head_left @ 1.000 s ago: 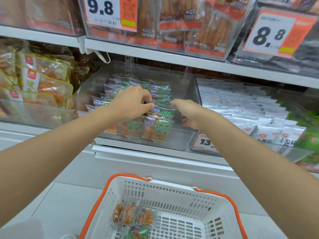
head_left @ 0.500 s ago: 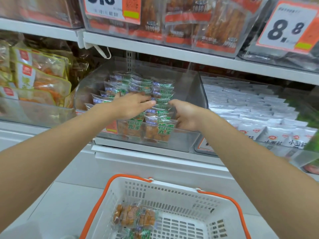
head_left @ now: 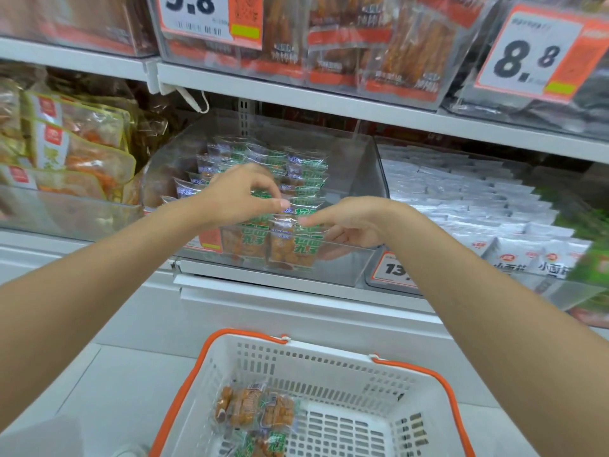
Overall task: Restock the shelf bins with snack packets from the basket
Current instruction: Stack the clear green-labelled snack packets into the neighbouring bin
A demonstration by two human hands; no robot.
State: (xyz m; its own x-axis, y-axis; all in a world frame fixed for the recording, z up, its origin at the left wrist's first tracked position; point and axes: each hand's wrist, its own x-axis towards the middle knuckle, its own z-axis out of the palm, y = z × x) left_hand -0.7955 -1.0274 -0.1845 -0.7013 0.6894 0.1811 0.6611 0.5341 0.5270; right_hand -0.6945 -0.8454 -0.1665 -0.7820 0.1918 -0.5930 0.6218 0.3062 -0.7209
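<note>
A clear shelf bin (head_left: pixel 346 268) holds rows of green-labelled snack packets (head_left: pixel 306 169) standing upright. My left hand (head_left: pixel 240 196) hovers over the front rows, with its fingers curled down and its thumb pinching the top of a packet (head_left: pixel 263 194). My right hand (head_left: pixel 352 225) is at the bin's front right. Its fingertip touches the top edge of a front packet (head_left: pixel 290 249), while the other fingers are loosely curled and hold nothing. Below, the white basket with orange handles (head_left: pixel 329 354) contains a few of the same snack packets (head_left: pixel 257 410).
A bin of white packets (head_left: pixel 461 199) stands to the right, and yellow-orange packets (head_left: pixel 82 150) to the left. The upper shelf edge (head_left: pixel 329 100) runs just above the bin, under price tags 9.8 (head_left: pixel 211 14) and 8.8 (head_left: pixel 527 57).
My left hand's fingers, laid straight over the packets half a second ago, have curled and pinch one. My right hand has risen a little to the front packet's top edge.
</note>
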